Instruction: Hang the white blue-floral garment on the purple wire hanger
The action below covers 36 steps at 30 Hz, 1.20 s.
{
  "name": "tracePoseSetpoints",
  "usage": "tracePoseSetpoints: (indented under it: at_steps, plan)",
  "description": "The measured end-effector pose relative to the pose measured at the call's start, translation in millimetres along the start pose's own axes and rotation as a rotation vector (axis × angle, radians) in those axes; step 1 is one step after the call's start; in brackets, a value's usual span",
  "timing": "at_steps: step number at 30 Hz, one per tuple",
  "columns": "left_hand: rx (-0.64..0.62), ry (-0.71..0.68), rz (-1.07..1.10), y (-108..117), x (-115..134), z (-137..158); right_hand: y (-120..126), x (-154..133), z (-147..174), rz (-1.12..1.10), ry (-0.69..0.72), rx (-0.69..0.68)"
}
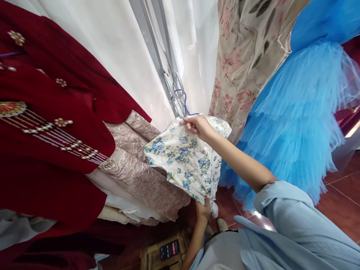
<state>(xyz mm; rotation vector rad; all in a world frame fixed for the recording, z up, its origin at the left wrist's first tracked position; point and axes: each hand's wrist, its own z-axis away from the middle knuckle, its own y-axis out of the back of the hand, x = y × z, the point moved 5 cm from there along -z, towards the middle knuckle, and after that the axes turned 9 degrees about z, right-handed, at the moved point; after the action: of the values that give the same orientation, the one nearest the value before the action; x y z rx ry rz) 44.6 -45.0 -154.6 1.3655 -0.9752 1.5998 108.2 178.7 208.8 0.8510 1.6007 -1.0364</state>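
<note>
A white blouse (181, 153) with blue flowers hangs on a purple hanger (185, 103), whose hook sits among several white hangers (176, 90) on a grey rail. My right hand (200, 126) is closed on the top of the blouse near the neckline, just below the hook. Lower down, my left hand (203, 210) grips the bunched bottom of the blouse, with the thumb on top of the cloth. The fabric stretches between both hands, and its two short sleeves point outward.
A dark red velvet dress (70, 112) with beads hangs at left, beside a pink brocade garment (152, 183). Blue tulle (284, 123) and a floral curtain (227, 71) are at right. Below, a phone (169, 250) lies on a wooden stool (146, 257).
</note>
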Motion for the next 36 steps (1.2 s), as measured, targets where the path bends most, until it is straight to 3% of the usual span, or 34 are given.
tracePoseSetpoints:
  at_steps: [4, 7, 9, 11, 13, 14, 16, 19, 21, 23, 26, 28, 32, 34, 36]
  plan:
    - [-0.025, 0.008, 0.046, -0.4, -1.1, 2.0, 2.4, -15.3, -3.2, 0.054, 0.021, -0.011]
    - [0.083, -0.038, 0.026, 28.8, 27.3, -14.9, 7.9, -18.0, 10.9, 0.092, 0.061, -0.034]
    - [0.298, -0.218, -0.001, 60.5, 78.4, -32.0, 11.4, -17.3, 21.4, 0.118, 0.082, -0.049]
    - [0.557, -0.561, -0.079, 85.1, 156.4, -43.2, 12.7, -15.0, 30.4, 0.167, 0.093, -0.074]
    - [0.615, -0.907, -0.225, 82.5, 243.1, -51.9, 11.8, -12.5, 37.6, 0.222, 0.113, -0.094]
    - [0.557, -1.040, -0.307, 71.4, 284.1, -57.5, 10.6, -11.5, 40.7, 0.243, 0.126, -0.101]
    - [0.250, -1.151, -0.492, 34.0, 351.5, -74.1, 7.9, -10.7, 45.8, 0.269, 0.163, -0.116]
    - [-0.194, -1.144, -0.727, -24.3, 407.8, -93.8, 6.8, -12.3, 48.9, 0.299, 0.222, -0.104]
    - [-0.301, -1.136, -0.811, -46.8, 423.5, -101.2, 10.1, -13.8, 46.2, 0.347, 0.261, -0.033]
    - [-0.300, -1.143, -0.859, -56.4, 430.1, -104.9, 13.1, -10.2, 40.0, 0.399, 0.267, 0.042]
    - [-0.216, -1.175, -0.861, -55.2, 438.0, -104.4, 11.7, 15.3, 31.9, 0.446, 0.226, 0.090]
    - [-0.089, -1.195, -0.804, -43.8, 448.1, -104.2, 9.6, 50.1, 35.8, 0.506, 0.174, 0.115]
    - [0.109, -1.174, -0.626, 9.7, 465.3, -120.7, 16.8, 154.9, 79.9, 0.782, -0.060, 0.166]
    - [0.196, -1.156, -0.495, 53.4, 466.3, -138.6, 25.4, 211.1, 114.6, 0.893, -0.251, 0.122]
    - [0.268, -1.094, -0.330, 99.5, 459.9, -159.7, 31.8, 251.7, 145.8, 0.903, -0.345, 0.087]
